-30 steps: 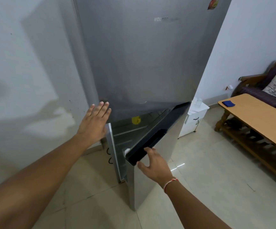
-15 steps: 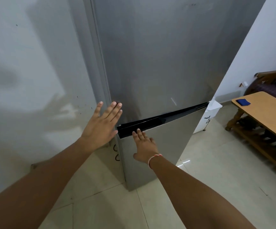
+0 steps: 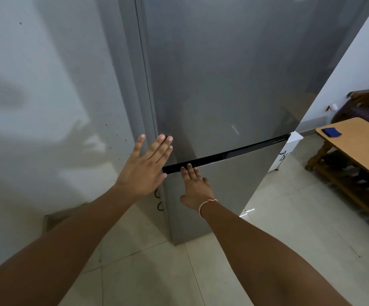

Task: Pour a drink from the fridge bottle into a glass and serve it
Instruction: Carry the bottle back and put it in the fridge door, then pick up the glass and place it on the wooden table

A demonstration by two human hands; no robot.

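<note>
Both hands are lying open and flat, gripping nothing: right hand [image 3: 195, 187] is pressing palm-down on the lower fridge door [image 3: 221, 191], fingertips [image 3: 189, 166] reaching the black handle strip [image 3: 225, 154]; left hand [image 3: 144, 166] is spreading wide w/ fingers over the upper door [image 3: 218, 74] at its left edge. Doors are sitting shut, so the bottle and glass aren't in view; can't tell where they are, presumably the bottle is inside. Judging by that, the task is barely underway: opening, fetching, pouring, serving all remaining. Wall [image 3: 46, 85] is crowding the fridge's left side; tiled floor [image 3: 278, 239] is offering swing room to the right, w/ the wooden table [image 3: 360, 142] well apart.
</note>
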